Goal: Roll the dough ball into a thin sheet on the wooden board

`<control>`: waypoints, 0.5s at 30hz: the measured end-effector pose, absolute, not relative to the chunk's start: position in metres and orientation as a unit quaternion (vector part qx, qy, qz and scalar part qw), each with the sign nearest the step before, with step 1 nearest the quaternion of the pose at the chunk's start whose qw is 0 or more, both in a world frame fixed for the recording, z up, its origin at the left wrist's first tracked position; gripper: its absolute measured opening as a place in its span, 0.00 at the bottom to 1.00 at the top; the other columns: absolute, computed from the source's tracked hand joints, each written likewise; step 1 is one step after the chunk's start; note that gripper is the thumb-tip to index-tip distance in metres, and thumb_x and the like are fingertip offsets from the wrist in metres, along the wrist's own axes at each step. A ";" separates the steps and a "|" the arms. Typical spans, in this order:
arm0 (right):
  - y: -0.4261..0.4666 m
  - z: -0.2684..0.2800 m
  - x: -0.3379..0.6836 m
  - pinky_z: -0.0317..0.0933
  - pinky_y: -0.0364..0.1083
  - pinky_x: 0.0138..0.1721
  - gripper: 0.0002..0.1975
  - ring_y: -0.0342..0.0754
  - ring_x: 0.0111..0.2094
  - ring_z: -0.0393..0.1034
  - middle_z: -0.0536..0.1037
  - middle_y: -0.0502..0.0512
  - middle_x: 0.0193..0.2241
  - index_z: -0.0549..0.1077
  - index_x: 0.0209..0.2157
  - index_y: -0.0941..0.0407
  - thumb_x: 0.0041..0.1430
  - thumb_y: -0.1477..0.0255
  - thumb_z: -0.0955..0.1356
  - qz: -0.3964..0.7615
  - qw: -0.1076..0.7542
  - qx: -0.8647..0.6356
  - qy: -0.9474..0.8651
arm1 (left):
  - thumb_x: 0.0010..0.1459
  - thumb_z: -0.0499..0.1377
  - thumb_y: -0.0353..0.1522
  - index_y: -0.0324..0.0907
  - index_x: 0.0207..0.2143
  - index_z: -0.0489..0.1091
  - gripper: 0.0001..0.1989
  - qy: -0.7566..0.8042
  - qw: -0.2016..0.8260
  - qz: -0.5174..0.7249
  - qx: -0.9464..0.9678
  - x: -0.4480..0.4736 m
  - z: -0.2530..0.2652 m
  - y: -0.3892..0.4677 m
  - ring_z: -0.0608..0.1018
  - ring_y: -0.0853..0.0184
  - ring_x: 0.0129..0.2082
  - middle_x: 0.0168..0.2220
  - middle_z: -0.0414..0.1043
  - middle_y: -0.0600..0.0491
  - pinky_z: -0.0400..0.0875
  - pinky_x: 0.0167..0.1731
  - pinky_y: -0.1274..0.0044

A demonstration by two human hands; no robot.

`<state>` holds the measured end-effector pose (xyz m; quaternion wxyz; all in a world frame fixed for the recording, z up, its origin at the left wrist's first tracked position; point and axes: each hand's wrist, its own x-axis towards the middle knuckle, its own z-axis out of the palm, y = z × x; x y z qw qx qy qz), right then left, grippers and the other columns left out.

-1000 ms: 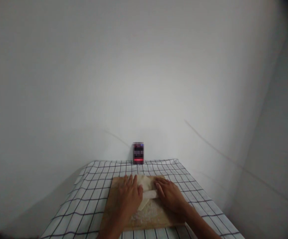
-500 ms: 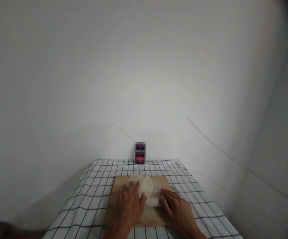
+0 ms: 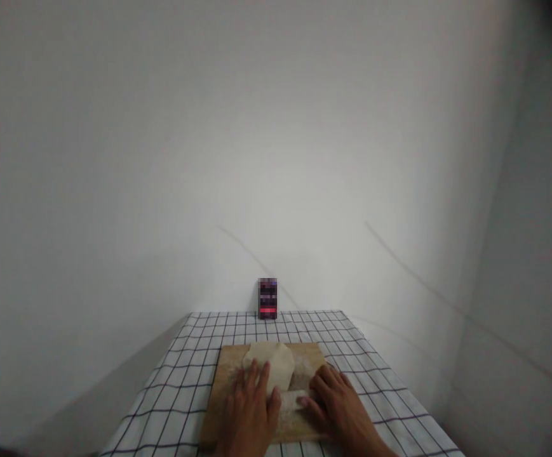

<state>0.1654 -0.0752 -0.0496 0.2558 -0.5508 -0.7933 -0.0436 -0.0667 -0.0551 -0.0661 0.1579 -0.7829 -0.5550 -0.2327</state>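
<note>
A flattened round of pale dough (image 3: 280, 368) lies on the wooden board (image 3: 213, 406). My left hand (image 3: 251, 406) rests palm down with its fingers spread over the dough's near left part. Just in front of the dough lies a short whitish rolling pin (image 3: 291, 398), dusted with flour; its left end disappears by my left thumb. My right hand (image 3: 336, 400) is curled over the pin's right end, thumb lying along the near side. Both palms hide what is beneath them.
The board sits on a table with a white cloth checked in dark lines (image 3: 161, 397). A dark, pixelated upright object with a red band (image 3: 268, 298) stands at the table's far edge against the white wall (image 3: 276, 158).
The fingers of my right hand have gone from stretched out to curled over the rolling pin. The pin sits slightly nearer to me. The whole view has shifted a little.
</note>
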 end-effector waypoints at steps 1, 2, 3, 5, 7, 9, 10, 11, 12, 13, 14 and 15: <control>-0.073 -0.047 0.165 0.66 0.53 0.50 0.13 0.55 0.46 0.74 0.79 0.57 0.43 0.74 0.38 0.50 0.69 0.56 0.66 -0.041 0.244 -0.552 -0.797 | 0.70 0.50 0.40 0.44 0.66 0.67 0.25 -0.552 0.155 -0.231 -0.786 -0.067 -0.066 -0.055 0.73 0.43 0.62 0.65 0.69 0.43 0.75 0.55 0.52; -0.071 -0.043 0.165 0.66 0.50 0.46 0.14 0.54 0.44 0.75 0.79 0.56 0.42 0.74 0.37 0.51 0.70 0.56 0.66 -0.036 0.229 -0.553 -0.800 | 0.70 0.50 0.40 0.44 0.66 0.67 0.25 -0.547 0.152 -0.230 -0.790 -0.068 -0.065 -0.056 0.73 0.44 0.62 0.65 0.69 0.43 0.74 0.56 0.53; -0.069 -0.038 0.165 0.66 0.49 0.43 0.16 0.52 0.42 0.75 0.80 0.56 0.40 0.74 0.37 0.51 0.71 0.56 0.64 -0.029 0.212 -0.554 -0.804 | 0.71 0.50 0.40 0.44 0.66 0.67 0.25 -0.542 0.150 -0.230 -0.794 -0.070 -0.064 -0.056 0.74 0.45 0.62 0.65 0.70 0.44 0.74 0.57 0.53; -0.063 -0.025 0.163 0.64 0.46 0.38 0.20 0.51 0.38 0.77 0.81 0.55 0.37 0.76 0.36 0.52 0.73 0.56 0.60 -0.020 0.178 -0.560 -0.809 | 0.71 0.49 0.38 0.45 0.65 0.68 0.23 -0.537 0.148 -0.231 -0.798 -0.075 -0.061 -0.055 0.75 0.49 0.61 0.64 0.70 0.45 0.73 0.59 0.56; -0.052 -0.009 0.158 0.62 0.46 0.35 0.26 0.51 0.35 0.78 0.83 0.56 0.34 0.78 0.33 0.53 0.75 0.57 0.56 -0.020 0.146 -0.570 -0.808 | 0.71 0.50 0.35 0.46 0.64 0.68 0.22 -0.523 0.159 -0.226 -0.806 -0.082 -0.057 -0.050 0.74 0.51 0.62 0.64 0.71 0.46 0.72 0.59 0.58; -0.036 0.006 0.150 0.61 0.46 0.35 0.31 0.52 0.35 0.79 0.84 0.59 0.32 0.80 0.30 0.53 0.76 0.58 0.53 -0.029 0.120 -0.581 -0.804 | 0.70 0.50 0.31 0.47 0.61 0.71 0.20 -0.506 0.177 -0.214 -0.816 -0.090 -0.051 -0.041 0.74 0.53 0.62 0.61 0.74 0.47 0.71 0.60 0.58; -0.026 0.013 0.146 0.61 0.47 0.36 0.32 0.53 0.35 0.79 0.84 0.60 0.32 0.81 0.30 0.54 0.75 0.58 0.53 -0.031 0.110 -0.585 -0.803 | 0.69 0.50 0.29 0.46 0.59 0.72 0.20 -0.502 0.184 -0.206 -0.820 -0.094 -0.047 -0.035 0.75 0.53 0.61 0.60 0.75 0.47 0.71 0.60 0.58; -0.015 0.019 0.142 0.62 0.47 0.36 0.32 0.54 0.35 0.80 0.84 0.61 0.31 0.81 0.29 0.54 0.75 0.57 0.54 -0.029 0.107 -0.586 -0.803 | 0.69 0.49 0.27 0.45 0.57 0.74 0.20 -0.504 0.189 -0.201 -0.819 -0.097 -0.044 -0.028 0.76 0.53 0.60 0.59 0.75 0.47 0.71 0.59 0.57; -0.004 0.023 0.138 0.62 0.47 0.36 0.32 0.55 0.35 0.80 0.84 0.61 0.31 0.81 0.29 0.54 0.74 0.57 0.54 -0.027 0.105 -0.585 -0.804 | 0.69 0.49 0.26 0.44 0.55 0.74 0.20 -0.514 0.192 -0.199 -0.812 -0.100 -0.041 -0.021 0.76 0.53 0.59 0.58 0.76 0.46 0.72 0.58 0.57; 0.007 0.025 0.135 0.62 0.47 0.36 0.31 0.55 0.35 0.80 0.84 0.61 0.31 0.82 0.29 0.54 0.74 0.57 0.55 -0.023 0.105 -0.584 -0.805 | 0.69 0.48 0.26 0.43 0.55 0.75 0.20 -0.525 0.193 -0.199 -0.805 -0.103 -0.038 -0.015 0.77 0.53 0.57 0.57 0.77 0.45 0.73 0.56 0.57; 0.016 0.027 0.132 0.63 0.48 0.36 0.30 0.55 0.35 0.80 0.84 0.61 0.31 0.82 0.29 0.54 0.74 0.57 0.56 -0.019 0.106 -0.581 -0.807 | 0.69 0.48 0.25 0.42 0.54 0.75 0.20 -0.531 0.194 -0.198 -0.801 -0.104 -0.036 -0.010 0.77 0.53 0.56 0.56 0.77 0.44 0.74 0.54 0.58; 0.024 0.027 0.131 0.63 0.48 0.37 0.29 0.55 0.36 0.79 0.84 0.61 0.32 0.82 0.31 0.54 0.73 0.57 0.56 -0.017 0.107 -0.578 -0.809 | 0.69 0.47 0.24 0.41 0.54 0.75 0.20 -0.533 0.195 -0.195 -0.800 -0.106 -0.035 -0.005 0.78 0.52 0.55 0.55 0.78 0.44 0.75 0.53 0.58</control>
